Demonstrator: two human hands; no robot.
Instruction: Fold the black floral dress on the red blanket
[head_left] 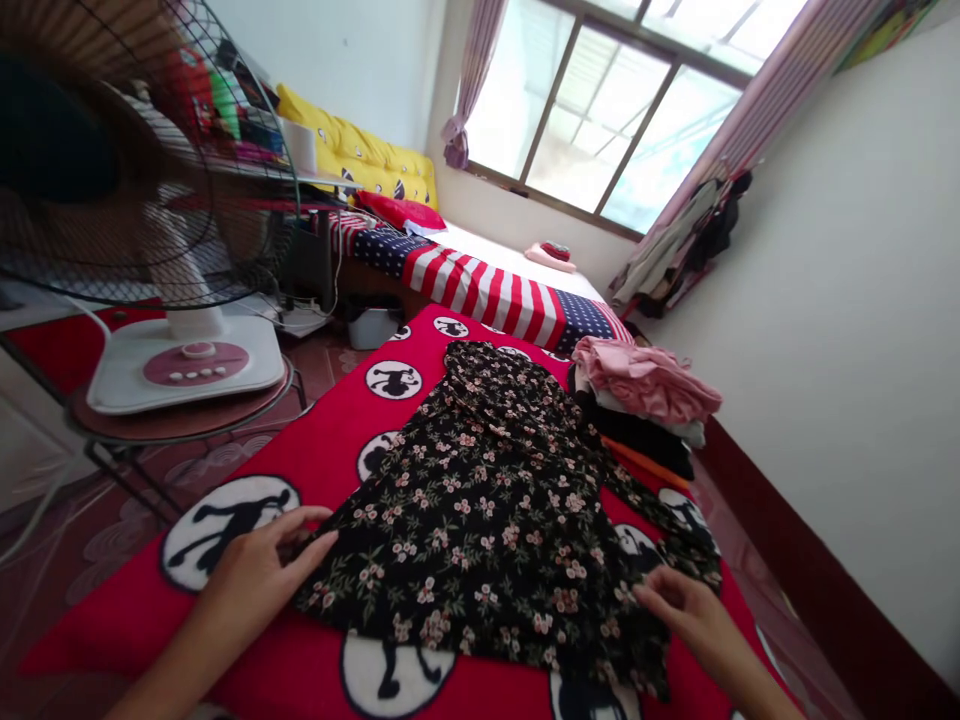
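The black floral dress [480, 520] lies spread on the red bedcover [296, 665], between the hands. The left hand [262, 560] pinches its near left edge, the right hand [697, 615] its near right; folded clothes [645, 385] sit beyond.

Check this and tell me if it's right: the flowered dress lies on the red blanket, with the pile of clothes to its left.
The side is wrong: in the head view, the pile of clothes is to the right of the flowered dress on the red blanket.
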